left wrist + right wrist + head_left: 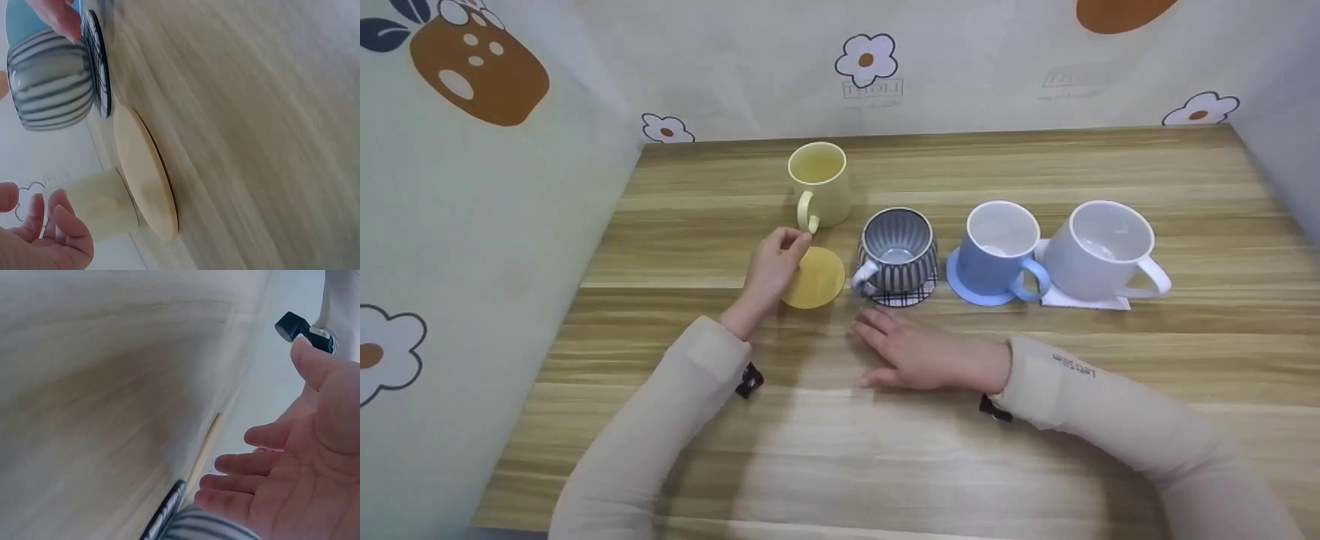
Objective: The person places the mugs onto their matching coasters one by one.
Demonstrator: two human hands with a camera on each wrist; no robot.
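My left hand [775, 266] reaches over the left edge of a round yellow coaster [821, 285], its fingertips close to the handle of a pale yellow mug [831, 202]. The left wrist view shows those fingers loosely bent in front of the mug [115, 194], with nothing held between them. That mug stands on the table just behind the coaster. Flat and spread, my right hand [919, 356] hovers in front of a grey striped mug [906, 266], which sits on a plaid coaster [904, 298]. In the right wrist view its palm [304, 478] holds nothing.
To the right, a blue mug [990, 266] stands on a round blue coaster [960, 283], handle toward the right. Beside it a white mug [1076, 262] rests on a square white coaster [1084, 302]. A patterned wall [765, 75] borders the wooden table [885, 465] at the back.
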